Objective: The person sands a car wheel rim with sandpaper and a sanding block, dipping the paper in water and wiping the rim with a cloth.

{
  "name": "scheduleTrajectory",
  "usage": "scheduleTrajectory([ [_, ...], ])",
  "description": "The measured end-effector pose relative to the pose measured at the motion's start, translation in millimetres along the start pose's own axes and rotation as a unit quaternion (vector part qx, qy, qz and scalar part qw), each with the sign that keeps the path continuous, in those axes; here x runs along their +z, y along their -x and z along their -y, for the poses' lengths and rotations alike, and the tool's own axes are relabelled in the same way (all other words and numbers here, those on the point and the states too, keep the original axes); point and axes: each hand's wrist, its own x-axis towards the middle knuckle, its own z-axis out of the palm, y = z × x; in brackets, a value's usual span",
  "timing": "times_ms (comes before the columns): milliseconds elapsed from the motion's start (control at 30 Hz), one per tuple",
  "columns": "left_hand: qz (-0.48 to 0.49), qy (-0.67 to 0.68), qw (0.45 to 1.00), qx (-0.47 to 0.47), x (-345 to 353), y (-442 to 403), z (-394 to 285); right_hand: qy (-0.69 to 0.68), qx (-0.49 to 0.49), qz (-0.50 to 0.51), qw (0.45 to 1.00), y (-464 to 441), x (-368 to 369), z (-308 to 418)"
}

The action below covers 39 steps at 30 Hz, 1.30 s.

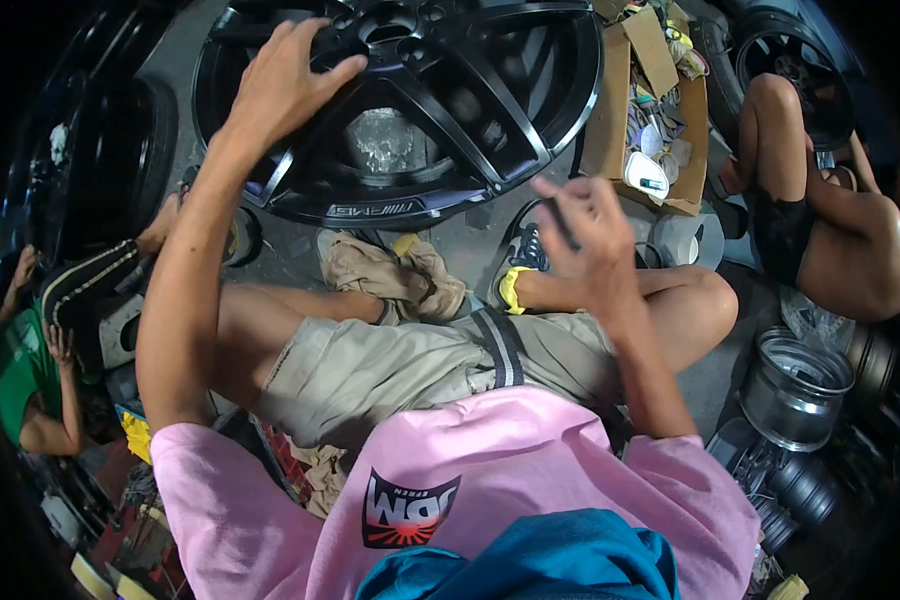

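Observation:
A large black alloy wheel (422, 95) with AMG lettering on its lip lies in front of me, face up. My left hand (292, 72) rests at its left spokes near the hub, thumb and fingers spread, holding nothing. Just off the wheel's lower right edge, my right hand (592, 232) is raised and slightly blurred. Its fingers are closed on a small, flat dark piece (562, 224) whose kind I cannot make out. Below the wheel, between my legs, sits a crumpled brown cloth (390, 275).
A cardboard box (610, 110) of tools and scraps stands right of the wheel. A bare metal rim (796, 390) is on the right floor. One person (820, 210) sits at the right beside another wheel (790, 70); a person in green (30, 370) is at the left.

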Motion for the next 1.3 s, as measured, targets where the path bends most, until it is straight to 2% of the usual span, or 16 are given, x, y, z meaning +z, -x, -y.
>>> scheduleTrajectory([
  [33, 0.005, 0.017, 1.000, 0.019, -0.7, -6.0, -0.7, 0.015, -0.006, -0.009, 1.000, 11.4, 11.4, 5.0],
  [67, -0.038, 0.025, 0.998, 0.035, 5.6, -6.5, -8.4, 0.022, 0.005, -0.019, 1.000, 17.6, 17.7, 8.6],
  [100, -0.036, 0.027, 0.998, 0.034, 4.0, -8.3, -20.6, 0.029, 0.015, -0.030, 0.999, 21.3, 21.4, 11.5],
  [200, 0.006, 0.102, 0.989, 0.108, 0.9, -15.8, -45.3, 0.030, 0.005, -0.071, 0.997, 16.8, 25.1, 10.6],
  [233, -0.034, 0.077, 0.983, 0.165, 14.0, -16.4, -43.5, 0.034, 0.005, -0.070, 0.997, 13.8, 25.9, 9.4],
  [300, 0.022, 0.041, 0.982, 0.185, 43.2, -16.7, -27.8, 0.032, -0.036, -0.098, 0.994, 6.5, 29.2, 6.8],
  [400, -0.007, 0.017, 0.978, 0.209, 57.3, -11.4, -21.0, 0.034, -0.041, -0.106, 0.993, 4.9, 37.0, 4.0],
  [533, 0.012, 0.041, 0.981, 0.188, 53.0, -11.1, -25.3, 0.005, -0.044, -0.094, 0.995, 7.5, 44.6, 9.7],
  [600, -0.010, 0.085, 0.978, 0.192, 43.9, -10.8, -36.0, 0.017, -0.039, -0.102, 0.994, 0.9, 38.5, 5.1],
  [700, -0.017, 0.078, 0.976, 0.201, 40.5, -10.6, -38.9, 0.036, -0.023, -0.120, 0.992, -2.7, 37.9, -4.7],
  [833, -0.026, 0.073, 0.979, 0.191, 41.6, -9.5, -38.8, 0.004, -0.068, -0.108, 0.992, -2.8, 41.4, 5.3],
  [933, -0.028, 0.081, 0.976, 0.199, 43.4, -9.4, -36.5, 0.045, -0.027, -0.120, 0.991, -5.9, 38.0, -2.6],
  [1067, -0.032, 0.069, 0.976, 0.204, 46.9, -9.6, -36.0, 0.000, -0.044, -0.082, 0.996, 0.6, 43.2, 16.1],
  [1167, -0.033, 0.068, 0.975, 0.207, 45.4, -8.8, -34.3, 0.034, -0.040, -0.109, 0.993, -5.9, 36.5, 1.6],
  [1233, -0.034, 0.072, 0.975, 0.209, 47.1, -8.6, -34.0, 0.039, -0.002, -0.108, 0.993, -5.6, 35.5, -0.9],
  [1300, -0.036, 0.064, 0.975, 0.208, 47.7, -10.5, -35.4, 0.014, -0.040, -0.104, 0.994, -3.0, 42.0, 5.8],
])
